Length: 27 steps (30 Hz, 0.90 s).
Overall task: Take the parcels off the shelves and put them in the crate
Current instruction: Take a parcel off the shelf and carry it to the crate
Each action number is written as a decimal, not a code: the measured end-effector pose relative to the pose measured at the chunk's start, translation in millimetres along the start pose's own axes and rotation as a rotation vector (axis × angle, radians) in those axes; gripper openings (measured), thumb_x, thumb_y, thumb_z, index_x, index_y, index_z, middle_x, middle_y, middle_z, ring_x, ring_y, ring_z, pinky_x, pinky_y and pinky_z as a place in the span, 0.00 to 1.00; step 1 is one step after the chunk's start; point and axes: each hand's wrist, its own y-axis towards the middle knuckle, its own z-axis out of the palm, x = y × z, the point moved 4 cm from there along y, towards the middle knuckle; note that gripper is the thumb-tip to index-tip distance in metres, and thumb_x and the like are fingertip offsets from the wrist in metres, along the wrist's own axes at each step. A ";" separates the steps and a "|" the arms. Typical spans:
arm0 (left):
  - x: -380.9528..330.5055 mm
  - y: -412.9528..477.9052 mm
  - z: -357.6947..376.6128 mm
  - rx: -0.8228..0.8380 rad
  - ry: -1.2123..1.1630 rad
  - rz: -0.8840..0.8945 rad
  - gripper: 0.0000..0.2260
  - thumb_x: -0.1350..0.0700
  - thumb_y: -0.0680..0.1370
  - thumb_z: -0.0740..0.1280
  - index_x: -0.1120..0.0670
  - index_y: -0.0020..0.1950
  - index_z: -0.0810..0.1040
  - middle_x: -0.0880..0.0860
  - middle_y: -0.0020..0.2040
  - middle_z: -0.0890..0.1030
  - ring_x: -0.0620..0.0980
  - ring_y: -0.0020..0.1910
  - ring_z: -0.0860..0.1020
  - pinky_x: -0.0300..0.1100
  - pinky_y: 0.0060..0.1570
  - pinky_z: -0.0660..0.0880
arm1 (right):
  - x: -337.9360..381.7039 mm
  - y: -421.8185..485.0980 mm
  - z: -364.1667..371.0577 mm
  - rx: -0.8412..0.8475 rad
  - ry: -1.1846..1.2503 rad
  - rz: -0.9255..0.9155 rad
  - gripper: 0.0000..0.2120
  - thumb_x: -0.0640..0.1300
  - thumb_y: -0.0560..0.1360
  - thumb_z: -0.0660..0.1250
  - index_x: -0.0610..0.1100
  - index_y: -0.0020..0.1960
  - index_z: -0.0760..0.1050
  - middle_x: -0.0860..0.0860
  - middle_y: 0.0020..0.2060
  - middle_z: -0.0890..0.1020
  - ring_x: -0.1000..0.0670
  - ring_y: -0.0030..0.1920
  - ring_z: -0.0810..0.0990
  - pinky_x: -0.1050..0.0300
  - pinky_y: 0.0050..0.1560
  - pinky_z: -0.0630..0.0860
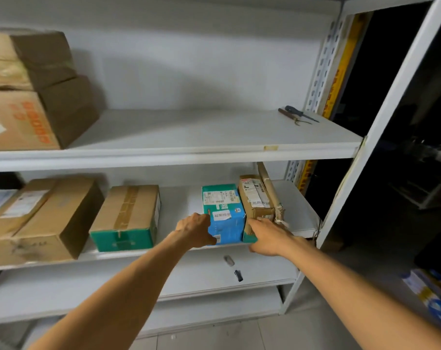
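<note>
Both hands are on the pair of parcels standing side by side, touching, at the front right of the middle shelf [184,198]. The left hand [195,229] grips the blue box [224,215] at its left front edge: the fingers curl round the side and the thumb lies on the lower front. The right hand [266,237] lies against the front of the brown parcel [256,198] with its fingers fairly straight, reaching toward the right corner, where torn tape [280,218] hangs loose; it has not closed round anything. The step looks like taking the two together, and that calls for even pressure from both sides, so that the pair stays clamped as one block. The right hand would do better flat on the parcel's right wall than on the frayed tape, which may give way. The brown parcel is taller and leans a little against the blue one, so it seems wise to slide both forward along the shelf first and lift only once the bases clear the lip. The green-ended box [125,218] stands apart to the left and should not interfere. The crate is not in view, so the carry needs a turn away from the shelves — a hold low on both parcels would stop the brown one tipping out on the way.
</note>
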 end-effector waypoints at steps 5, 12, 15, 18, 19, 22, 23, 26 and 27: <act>24.4 22.3 -6.9 -0.008 -0.035 -0.072 0.23 0.46 0.75 0.70 0.53 0.66 0.71 0.51 0.57 0.79 0.48 0.45 0.75 0.36 0.34 0.69 | 4.0 35.9 6.0 0.016 0.049 0.003 0.20 0.39 0.72 0.68 0.43 0.63 0.69 0.47 0.59 0.73 0.48 0.57 0.75 0.56 0.52 0.76; 38.6 61.7 -4.6 0.000 -0.064 -0.057 0.21 0.46 0.76 0.69 0.53 0.65 0.71 0.52 0.57 0.78 0.49 0.46 0.76 0.40 0.41 0.75 | 8.4 81.2 11.1 -0.004 0.102 0.068 0.23 0.40 0.73 0.68 0.42 0.66 0.66 0.46 0.61 0.69 0.47 0.62 0.71 0.57 0.59 0.71; 45.8 80.4 0.3 -0.012 -0.123 -0.075 0.20 0.47 0.76 0.69 0.54 0.64 0.71 0.53 0.56 0.79 0.50 0.46 0.77 0.40 0.39 0.75 | 10.2 99.8 17.5 -0.028 0.142 0.093 0.23 0.38 0.74 0.68 0.42 0.66 0.65 0.46 0.63 0.67 0.46 0.65 0.69 0.53 0.66 0.70; 51.5 94.6 8.8 -0.026 -0.217 -0.124 0.19 0.48 0.76 0.69 0.54 0.63 0.70 0.53 0.52 0.78 0.49 0.43 0.76 0.38 0.34 0.71 | 8.0 116.5 23.2 -0.031 0.132 0.116 0.26 0.40 0.74 0.68 0.42 0.69 0.62 0.45 0.66 0.66 0.43 0.68 0.66 0.47 0.69 0.69; 52.9 99.2 12.0 -0.028 -0.240 -0.129 0.20 0.47 0.76 0.69 0.55 0.63 0.70 0.53 0.51 0.77 0.50 0.44 0.76 0.38 0.34 0.71 | 6.0 122.6 25.3 -0.026 0.122 0.127 0.28 0.41 0.74 0.68 0.41 0.71 0.61 0.44 0.66 0.66 0.42 0.68 0.66 0.46 0.68 0.69; 56.8 111.3 22.2 -0.027 -0.327 -0.142 0.21 0.49 0.77 0.69 0.55 0.65 0.69 0.55 0.58 0.76 0.52 0.51 0.78 0.42 0.42 0.75 | -3.1 140.1 34.2 0.003 0.133 0.187 0.36 0.41 0.75 0.68 0.41 0.76 0.54 0.41 0.70 0.61 0.41 0.70 0.63 0.46 0.68 0.69; 57.9 114.3 26.0 -0.022 -0.357 -0.151 0.21 0.49 0.77 0.69 0.56 0.66 0.69 0.56 0.59 0.76 0.53 0.53 0.77 0.42 0.45 0.75 | -6.0 144.6 37.2 0.007 0.117 0.206 0.37 0.42 0.75 0.68 0.41 0.77 0.52 0.40 0.71 0.59 0.40 0.70 0.62 0.45 0.68 0.69; 58.6 124.0 36.3 0.004 -0.498 -0.197 0.22 0.50 0.78 0.67 0.57 0.69 0.67 0.57 0.62 0.76 0.53 0.54 0.76 0.42 0.47 0.74 | -13.6 155.4 44.2 -0.006 0.043 0.243 0.39 0.46 0.76 0.67 0.42 0.78 0.47 0.38 0.73 0.53 0.37 0.72 0.58 0.41 0.71 0.64; 59.0 128.0 38.8 0.015 -0.578 -0.232 0.23 0.51 0.79 0.66 0.58 0.70 0.65 0.58 0.63 0.76 0.52 0.52 0.76 0.42 0.47 0.74 | -14.9 158.2 45.9 -0.009 0.052 0.253 0.39 0.46 0.76 0.67 0.42 0.78 0.46 0.38 0.73 0.52 0.37 0.73 0.57 0.41 0.72 0.62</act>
